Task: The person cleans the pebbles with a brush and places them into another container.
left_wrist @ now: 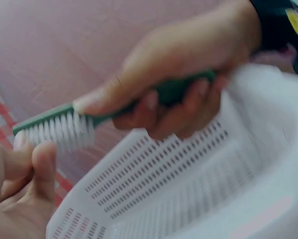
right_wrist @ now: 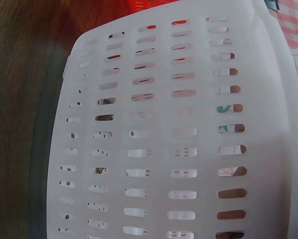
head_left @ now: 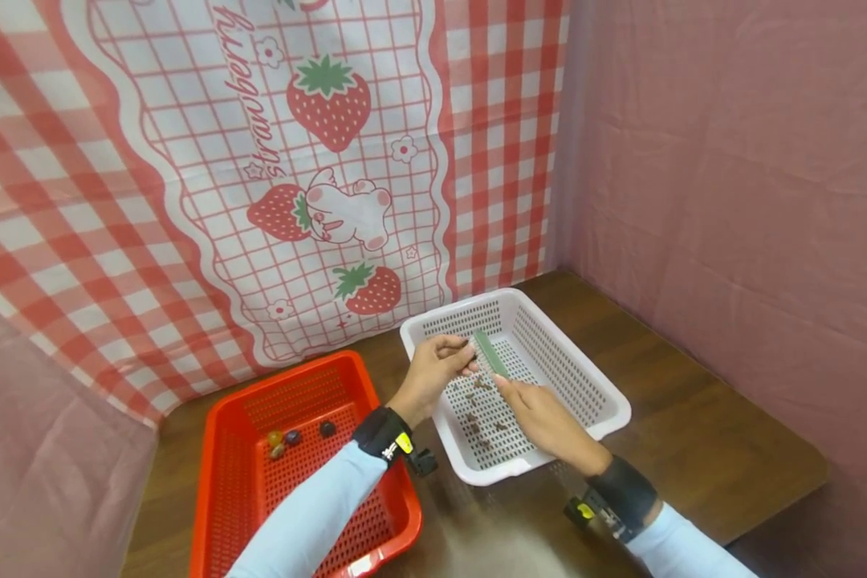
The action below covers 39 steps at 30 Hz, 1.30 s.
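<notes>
My right hand (head_left: 542, 413) grips the green handle of a brush (head_left: 489, 353) with white bristles, its thumb along the back of the head in the left wrist view. Fingertips of my left hand (head_left: 433, 369) pinch close together right at the bristles. Between them a small dark piece (head_left: 466, 343) shows, mostly hidden, so its kind cannot be told. Both hands are above a white perforated basket (head_left: 563, 361). Several small brown bits (head_left: 473, 421) lie on the basket's floor. From the right wrist, only the white basket's slotted side (right_wrist: 158, 124) shows clearly, with neither hand plainly visible.
To the left stands a red perforated basket (head_left: 217, 466), partly under my left forearm. Several small round, stone-like pieces (head_left: 292, 437) lie in it. Both baskets rest on a brown wooden table (head_left: 715, 433). A strawberry-print cloth (head_left: 332, 201) hangs behind, a pink cloth (head_left: 722, 201) on the right.
</notes>
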{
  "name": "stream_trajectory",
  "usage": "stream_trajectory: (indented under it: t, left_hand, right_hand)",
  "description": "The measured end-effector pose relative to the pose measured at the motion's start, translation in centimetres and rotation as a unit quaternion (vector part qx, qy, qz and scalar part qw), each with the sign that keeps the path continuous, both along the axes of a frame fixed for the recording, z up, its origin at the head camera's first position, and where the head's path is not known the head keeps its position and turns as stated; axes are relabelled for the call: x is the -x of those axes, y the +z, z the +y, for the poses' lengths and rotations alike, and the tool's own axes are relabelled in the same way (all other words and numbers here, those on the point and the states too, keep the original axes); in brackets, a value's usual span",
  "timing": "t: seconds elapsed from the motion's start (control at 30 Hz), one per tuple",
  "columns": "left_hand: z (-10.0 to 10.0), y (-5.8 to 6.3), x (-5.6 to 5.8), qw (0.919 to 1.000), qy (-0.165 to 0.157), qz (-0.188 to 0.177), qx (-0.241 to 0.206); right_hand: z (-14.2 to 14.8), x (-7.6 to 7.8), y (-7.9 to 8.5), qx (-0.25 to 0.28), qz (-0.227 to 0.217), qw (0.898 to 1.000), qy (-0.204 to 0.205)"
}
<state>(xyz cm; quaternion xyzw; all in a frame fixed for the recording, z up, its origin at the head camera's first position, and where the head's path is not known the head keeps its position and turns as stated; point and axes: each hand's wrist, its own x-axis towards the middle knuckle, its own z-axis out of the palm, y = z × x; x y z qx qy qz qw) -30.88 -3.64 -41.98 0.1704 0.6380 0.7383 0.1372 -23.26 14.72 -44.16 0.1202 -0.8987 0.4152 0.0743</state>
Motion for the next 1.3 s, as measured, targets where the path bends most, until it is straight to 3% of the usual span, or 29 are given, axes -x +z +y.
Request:
stream_trajectory:
  t: [0.13, 0.23, 0.3, 0.43, 0.47, 0.63, 0.8, 0.97, 1.03, 1.17, 1.23, 1.3]
  left_hand:
    - [0.1, -0.3, -0.2, 0.999, -0.039, -0.008, 0.021]
    - [0.1, -0.3, -0.1, 0.9998, -0.002, -0.019, -0.004]
    - [-0.1, -0.1, 0.1, 0.9998, 0.003, -0.017, -0.009]
    - [-0.3, -0.3, 0.2, 0.9979, -0.052, -0.003, 0.039]
    - [-0.3, -0.4, 0.1, 0.9978, -0.057, -0.004, 0.034]
    - [-0.3, -0.9, 0.6, 0.9984, -0.005, -0.017, -0.054]
    - [-0.6, -1.0, 0.5, 0.9976, -0.049, -0.019, -0.045]
    - [-0.7, -1.1, 0.2, 0.9929, 0.036, -0.036, -0.107]
    - [-0.7, -1.1, 0.2, 0.9946, 0.029, -0.027, -0.095]
    - [-0.5, -1.1, 0.0, 0.9987, -0.052, 0.006, -0.001]
    - [-0.3, -1.1, 0.0, 0.9983, -0.052, 0.017, 0.016]
    - [-0.1, -1.1, 0.1, 0.9995, -0.023, 0.019, 0.006]
  right_hand:
    - [0.0, -0.1, 0.0, 0.002, 0.001, 1.0, -0.006]
    - [-0.1, -0.1, 0.1, 0.005, 0.0, 1.0, -0.005]
    - [-0.2, -0.1, 0.1, 0.007, 0.0, 1.0, 0.0]
    - [-0.1, -0.1, -0.1, 0.0, 0.005, 1.0, -0.008]
    - [-0.1, -0.1, -0.1, 0.0, 0.005, 1.0, -0.009]
    - [-0.3, -0.1, 0.0, -0.006, 0.008, 1.0, -0.002]
    - [-0.5, -0.1, -0.2, -0.005, 0.009, 1.0, -0.02]
    - [-0.8, -0.3, -0.5, -0.005, 0.002, 1.0, -0.002]
    - [-0.8, -0.2, -0.5, -0.005, 0.005, 1.0, 0.004]
    - [-0.5, -0.1, -0.5, -0.012, 0.017, 1.0, -0.015]
    - [-0.3, 0.0, -0.4, -0.015, 0.022, 0.999, -0.02]
    - [-0.2, 0.0, -0.5, -0.017, 0.026, 0.999, -0.019]
